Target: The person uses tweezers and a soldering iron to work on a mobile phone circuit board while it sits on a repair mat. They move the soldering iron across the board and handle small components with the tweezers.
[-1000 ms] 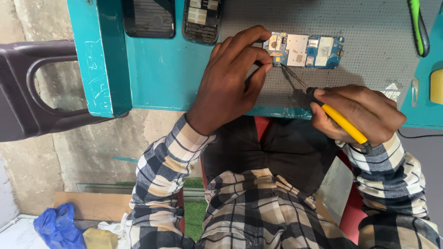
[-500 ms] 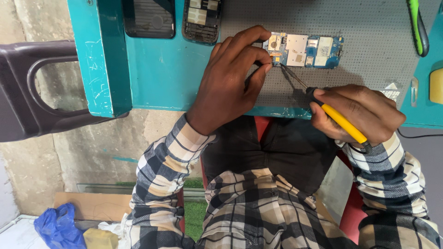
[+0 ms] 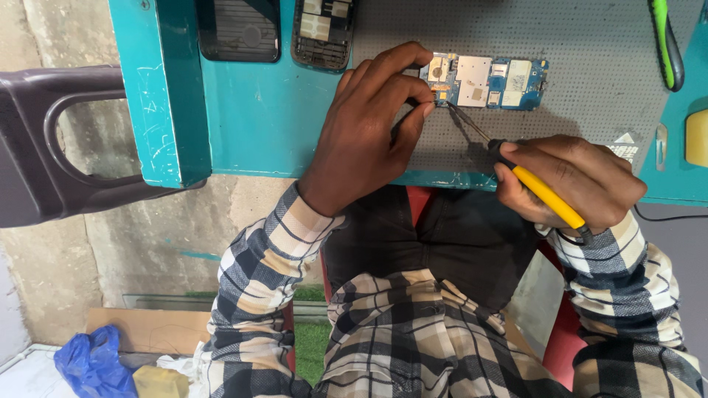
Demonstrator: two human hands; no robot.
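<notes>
- The left hand (image 3: 369,129) sits at centre frame, fingers curled narrow, with its fingertips (image 3: 424,77) pinching and steadying the left end of the circuit board (image 3: 487,81).
- The right hand (image 3: 571,180), at centre right, is closed around the yellow-handled screwdriver (image 3: 542,193); the dark shaft slants up and left, its tip meeting the lower left corner of the board, just beside the left fingertips.
- The circuit board, blue with metal shields, lies flat in the upper centre of the frame on the grey perforated mat (image 3: 590,110).
- The mat covers the right part of the teal workbench (image 3: 258,125), whose edge runs across the middle of the frame.
- Two dark phone housings lie at the top edge: a phone back cover (image 3: 240,29) at upper left, and a phone frame (image 3: 323,31) just beside it.
- A green-handled tool (image 3: 666,44) lies at the upper right.
- A dark plastic chair (image 3: 44,147) stands at the left edge.
- A blue bag (image 3: 92,365) lies at lower left.
</notes>
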